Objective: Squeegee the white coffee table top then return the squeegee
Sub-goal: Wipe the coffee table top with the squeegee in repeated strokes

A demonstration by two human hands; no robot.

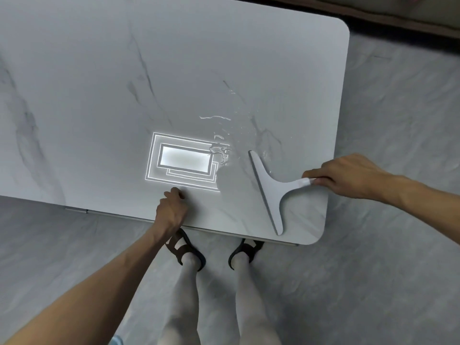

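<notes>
If the squeegee (270, 192) is tilted, the water (219, 148) could be left in streaks, or pushed off the counter (99, 83) onto the floor (398, 145). The squeegee is laid at the near right corner, and its handle is clasped by the right grip (348, 178). Nothing is held by the curled left grip (171, 210).

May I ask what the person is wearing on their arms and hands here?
Nothing is worn: the left hand and right hand are ungloved, the left forearm and right forearm bare, with no sleeve, watch, bracelet or ring showing.
</notes>
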